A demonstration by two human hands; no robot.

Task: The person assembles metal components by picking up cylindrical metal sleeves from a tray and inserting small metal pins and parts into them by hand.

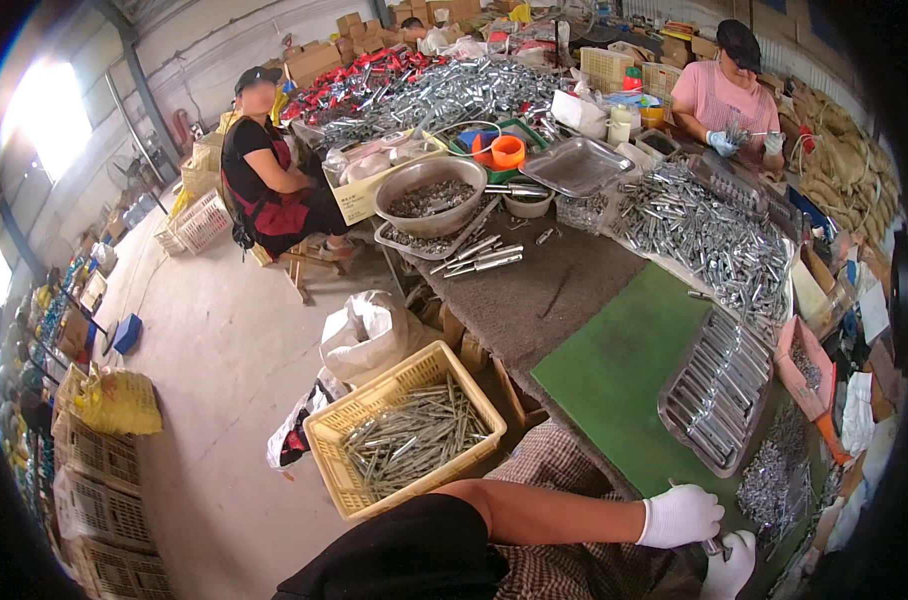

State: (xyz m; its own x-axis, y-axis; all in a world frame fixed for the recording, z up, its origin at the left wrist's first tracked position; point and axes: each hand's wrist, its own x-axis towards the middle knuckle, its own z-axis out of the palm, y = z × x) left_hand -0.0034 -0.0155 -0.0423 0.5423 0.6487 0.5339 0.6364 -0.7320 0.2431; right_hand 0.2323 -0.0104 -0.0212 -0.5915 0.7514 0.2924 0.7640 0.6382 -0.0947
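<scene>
Both my hands wear white gloves and sit close together at the lower right, over the near end of the green mat point(599, 365). My left hand point(682, 517) is closed, with a thin metal tip showing at its upper side. A short metal cylinder point(713, 547) bridges the gap to my right hand point(731, 568), whose curled fingers grip it. The gloves hide most of this part. Just beyond them lies a metal tray point(664, 400) holding a row of shiny metal tubes point(726, 385). Small silvery pieces point(774, 490) are heaped to the right of my hands.
A yellow plastic crate point(319, 440) of metal rods stands left of the bench, beside a white sack point(369, 335). Metal tubes point(704, 235) pile beyond the tray. A pink bin point(806, 370) stands right. Co-workers sit at far left point(264, 165) and far right point(729, 100).
</scene>
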